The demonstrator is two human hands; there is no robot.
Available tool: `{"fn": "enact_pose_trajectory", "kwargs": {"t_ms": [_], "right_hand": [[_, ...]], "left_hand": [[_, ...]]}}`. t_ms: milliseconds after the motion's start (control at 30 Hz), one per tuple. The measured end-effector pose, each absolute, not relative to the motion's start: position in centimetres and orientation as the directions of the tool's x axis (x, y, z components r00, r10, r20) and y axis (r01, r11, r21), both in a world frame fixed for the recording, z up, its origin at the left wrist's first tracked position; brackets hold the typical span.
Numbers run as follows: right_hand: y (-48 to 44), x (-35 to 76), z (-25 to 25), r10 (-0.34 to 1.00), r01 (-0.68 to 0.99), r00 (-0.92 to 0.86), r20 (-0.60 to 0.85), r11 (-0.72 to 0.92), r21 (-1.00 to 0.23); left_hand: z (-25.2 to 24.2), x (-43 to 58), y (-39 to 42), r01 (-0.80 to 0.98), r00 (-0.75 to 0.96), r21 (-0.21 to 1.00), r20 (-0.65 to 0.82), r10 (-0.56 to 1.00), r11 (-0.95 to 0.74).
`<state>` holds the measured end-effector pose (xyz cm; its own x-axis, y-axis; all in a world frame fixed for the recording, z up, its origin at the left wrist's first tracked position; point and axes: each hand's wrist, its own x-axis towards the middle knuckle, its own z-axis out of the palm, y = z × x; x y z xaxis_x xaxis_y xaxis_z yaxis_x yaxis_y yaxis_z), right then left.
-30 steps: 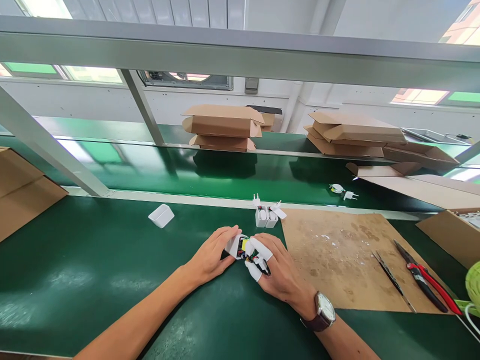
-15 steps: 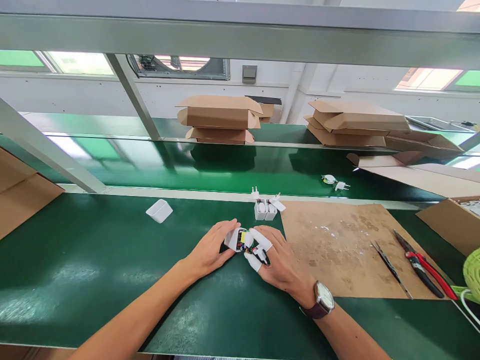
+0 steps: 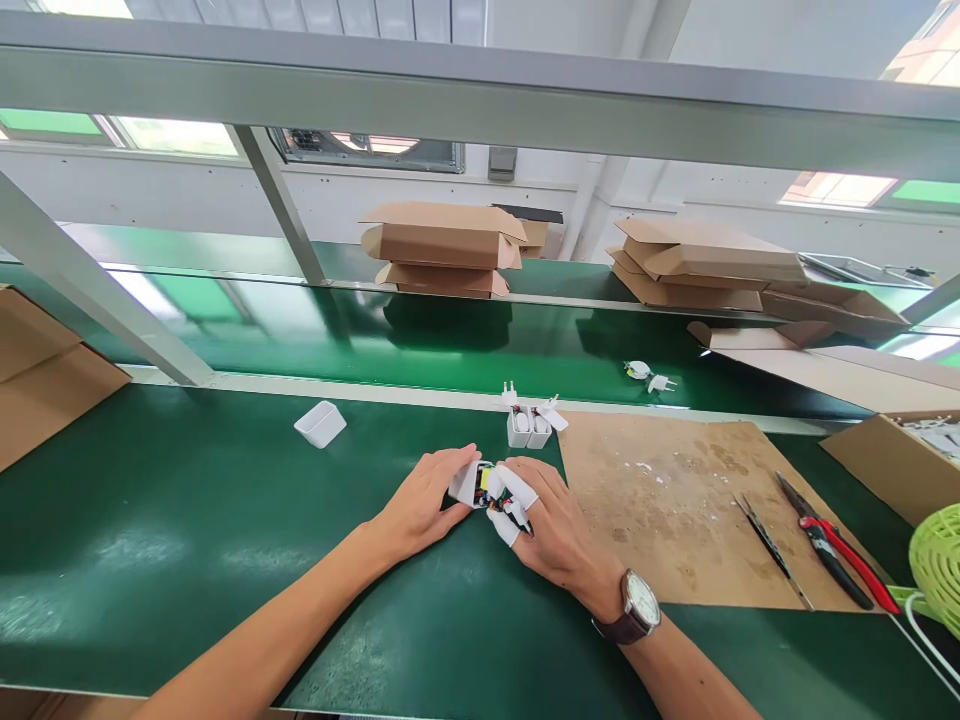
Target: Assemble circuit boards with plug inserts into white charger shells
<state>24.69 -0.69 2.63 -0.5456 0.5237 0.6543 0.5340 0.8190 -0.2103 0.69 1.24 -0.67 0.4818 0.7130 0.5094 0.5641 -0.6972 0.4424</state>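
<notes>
My left hand [image 3: 431,497] is closed around a white plastic housing [image 3: 464,484], its open end turned to the right. My right hand [image 3: 551,515], with white covers on thumb and forefinger, pinches a small circuit board [image 3: 486,484] with a yellow component. The board sits at the mouth of the housing; how far it reaches inside is hidden by my fingers. Just beyond my hands stand two white housings [image 3: 528,428] side by side, with plug pieces and boards sticking out of their tops. A separate white housing [image 3: 321,424] lies to the left on the green table.
A stained brown board [image 3: 660,510] lies at right, carrying tweezers [image 3: 774,552] and red-and-black pliers [image 3: 829,540]. A green basket [image 3: 937,565] is at the right edge. On the belt behind lies a plug with its board [image 3: 649,376]. Cardboard boxes [image 3: 442,245] stand at the back.
The camera view has tilted and shifted slightly. Both hands keep hold of the housing and circuit board in nearly the same spot, with the right fingers slightly closer to the housing.
</notes>
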Motion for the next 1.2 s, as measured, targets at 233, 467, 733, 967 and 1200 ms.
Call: {"fn": "enact_pose_trajectory", "kwargs": {"t_ms": [233, 467, 733, 967, 1200], "right_hand": [[-0.5, 24.7, 2.6, 0.622, 0.454, -0.501, 0.602, 0.781, -0.429], [0.0, 25.1, 1.5, 0.78, 0.416, -0.431, 0.454, 0.618, -0.667], [1.4, 23.0, 0.9, 0.608, 0.403, -0.537, 0.584, 0.794, -0.456], [1.5, 22.0, 2.8, 0.586, 0.401, -0.486, 0.649, 0.809, -0.43], [1.7, 21.3, 1.8, 0.615, 0.398, -0.535, 0.579, 0.788, -0.469]], "left_hand": [[-0.6, 0.9, 0.8, 0.459, 0.525, 0.63, 0.377, 0.763, -0.627], [-0.9, 1.3, 1.3, 0.246, 0.448, 0.867, 0.294, 0.844, -0.433], [0.0, 1.1, 1.4, 0.203, 0.342, 0.945, 0.175, 0.923, -0.255], [-0.1, 0.7, 1.3, 0.097, 0.256, 0.942, 0.288, 0.923, -0.321], [0.1, 0.5, 1.1, 0.196, 0.199, 0.889, 0.377, 0.905, -0.413]]}}
